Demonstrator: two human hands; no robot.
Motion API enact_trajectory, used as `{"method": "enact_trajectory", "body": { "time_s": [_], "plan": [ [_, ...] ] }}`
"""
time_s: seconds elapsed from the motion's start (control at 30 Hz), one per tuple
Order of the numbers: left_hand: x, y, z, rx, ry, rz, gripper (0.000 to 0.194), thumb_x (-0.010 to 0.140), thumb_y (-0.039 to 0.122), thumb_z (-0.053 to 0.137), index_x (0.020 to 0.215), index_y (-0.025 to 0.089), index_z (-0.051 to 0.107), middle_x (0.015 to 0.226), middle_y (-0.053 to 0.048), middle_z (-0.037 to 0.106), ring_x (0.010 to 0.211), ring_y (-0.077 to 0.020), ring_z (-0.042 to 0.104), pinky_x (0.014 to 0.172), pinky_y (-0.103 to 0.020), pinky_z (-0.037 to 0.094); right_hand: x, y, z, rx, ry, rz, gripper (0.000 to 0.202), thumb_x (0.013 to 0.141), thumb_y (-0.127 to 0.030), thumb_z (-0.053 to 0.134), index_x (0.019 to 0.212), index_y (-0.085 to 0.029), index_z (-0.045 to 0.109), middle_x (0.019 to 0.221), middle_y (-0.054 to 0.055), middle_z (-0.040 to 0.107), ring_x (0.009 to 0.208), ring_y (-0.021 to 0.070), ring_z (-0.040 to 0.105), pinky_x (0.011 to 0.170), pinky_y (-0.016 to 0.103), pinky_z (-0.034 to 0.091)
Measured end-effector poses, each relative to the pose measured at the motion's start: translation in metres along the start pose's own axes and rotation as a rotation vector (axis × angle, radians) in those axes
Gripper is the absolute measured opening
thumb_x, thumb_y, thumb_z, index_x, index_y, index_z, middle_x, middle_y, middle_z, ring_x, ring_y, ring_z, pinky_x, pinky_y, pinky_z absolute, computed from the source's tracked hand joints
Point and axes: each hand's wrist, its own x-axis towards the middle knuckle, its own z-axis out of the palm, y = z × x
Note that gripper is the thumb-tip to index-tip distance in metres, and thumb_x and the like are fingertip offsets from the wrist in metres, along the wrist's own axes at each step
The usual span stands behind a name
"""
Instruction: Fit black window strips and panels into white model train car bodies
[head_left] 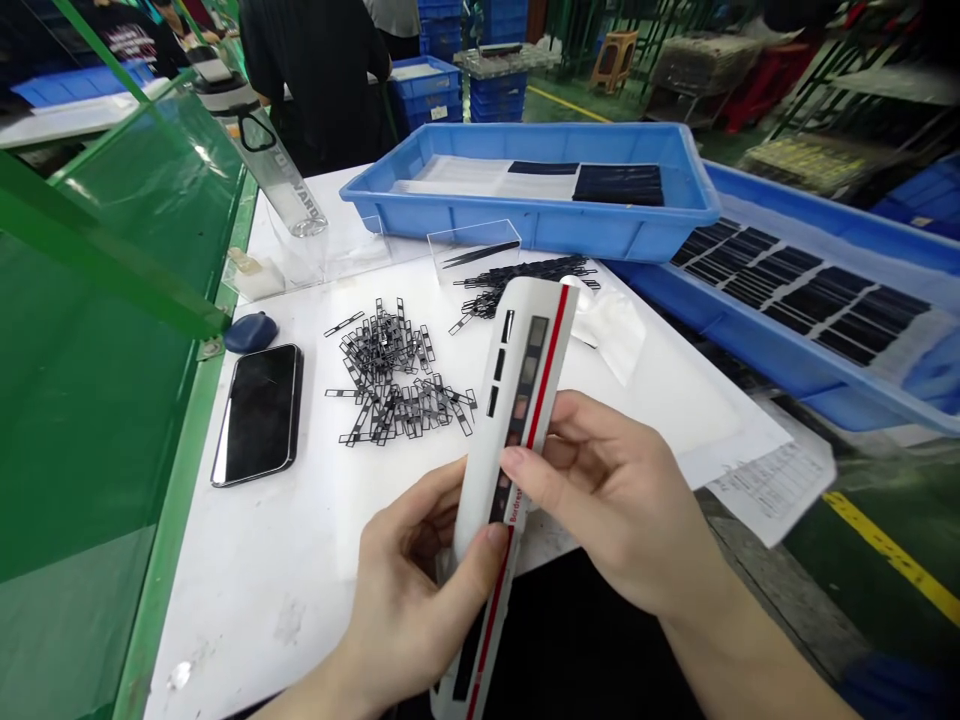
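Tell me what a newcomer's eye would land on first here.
Probably the white, red-striped piece near the picture's centre, held in the left hand and the right hand. Next, the tangle of small black frames on the white tabletop, left of it. Beyond them, the big blue tray stands out, with dark strips inside.

A long white shell with 1 red stripe and dark windows slants rightward, held aloft.

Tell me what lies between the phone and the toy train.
In the head view, a loose heap of small black frames shows between the phone and the toy train.
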Motion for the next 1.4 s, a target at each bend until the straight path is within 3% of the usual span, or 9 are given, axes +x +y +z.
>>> {"method": "enact_trajectory", "body": {
  "time_s": [0.17,0.33,0.53,0.7,0.87,1.03,1.23,1.4],
  "plan": [
    [0.003,0.003,-0.001,-0.009,-0.024,-0.026,0.028,0.097,0.026,0.072,0.125,0.027,0.072,0.122,-0.004,0.080,0.111,-0.0216,0.076,0.095,-0.026,0.063,-0.001,-0.004,0.003,-0.053,0.004,0.016,0.007,0.100,-0.024,0.067,0.093,-0.023,0.066,0.087,0.000,0.073,0.077,0.0156,0.070,0.078,0.028,0.061],
    [0.003,0.004,0.001,-0.026,0.024,-0.010,0.019,0.099,0.029,0.070,0.118,0.024,0.074,0.112,-0.005,0.082,0.099,-0.0213,0.079,0.085,-0.026,0.065,0.001,-0.001,0.005,-0.030,-0.121,0.038,0.007,0.102,-0.030,0.065,0.104,-0.024,0.068,0.093,0.001,0.076,0.082,0.0163,0.073,0.071,0.025,0.061],
    [-0.006,-0.010,0.004,0.073,0.104,0.088,0.025,0.099,0.029,0.069,0.124,0.025,0.072,0.119,-0.006,0.080,0.106,-0.0243,0.078,0.086,-0.028,0.065,0.003,-0.005,0.011,-0.110,-0.006,0.010,0.010,0.100,-0.028,0.065,0.093,-0.022,0.065,0.079,0.000,0.071,0.071,0.0156,0.070,0.064,0.024,0.058],
    [-0.007,-0.013,0.003,0.090,0.102,0.120,0.025,0.097,0.028,0.072,0.122,0.024,0.073,0.114,-0.006,0.082,0.099,-0.0230,0.079,0.083,-0.028,0.065,0.006,-0.007,0.009,-0.006,-0.060,-0.004,0.007,0.100,-0.029,0.065,0.103,-0.023,0.066,0.095,0.002,0.074,0.080,0.0164,0.072,0.074,0.027,0.061],
    [-0.007,-0.016,0.002,0.109,0.101,0.143,0.027,0.096,0.027,0.073,0.123,0.025,0.073,0.115,-0.006,0.082,0.098,-0.0241,0.080,0.085,-0.030,0.067,0.010,-0.008,0.009,0.010,0.005,-0.004,0.011,0.098,-0.029,0.069,0.089,-0.022,0.066,0.076,-0.001,0.067,0.075,0.0165,0.069,0.071,0.026,0.059],
    [-0.006,-0.017,0.002,0.112,0.111,0.180,0.029,0.095,0.023,0.074,0.123,0.028,0.074,0.112,-0.003,0.083,0.093,-0.0200,0.080,0.082,-0.024,0.066,0.013,-0.009,0.010,0.034,0.007,-0.016,0.006,0.098,-0.030,0.069,0.097,-0.024,0.070,0.078,-0.002,0.069,0.074,0.0162,0.070,0.074,0.028,0.060],
    [-0.008,-0.016,0.003,0.152,0.109,0.238,0.039,0.092,0.014,0.073,0.124,0.035,0.075,0.106,0.005,0.083,0.087,-0.0118,0.079,0.079,-0.013,0.062,0.017,-0.008,0.004,0.027,0.071,-0.025,0.012,0.095,-0.032,0.074,0.088,-0.022,0.070,0.082,0.000,0.073,0.071,0.0141,0.070,0.067,0.025,0.059],
    [-0.006,-0.016,0.001,0.176,0.079,0.259,0.047,0.090,0.012,0.074,0.126,0.041,0.074,0.107,0.010,0.083,0.086,-0.0093,0.079,0.081,-0.011,0.061,0.019,-0.010,0.000,0.055,0.039,-0.044,0.008,0.096,-0.031,0.073,0.097,-0.023,0.072,0.084,0.000,0.074,0.071,0.0143,0.070,0.067,0.026,0.059]
  ]
}}
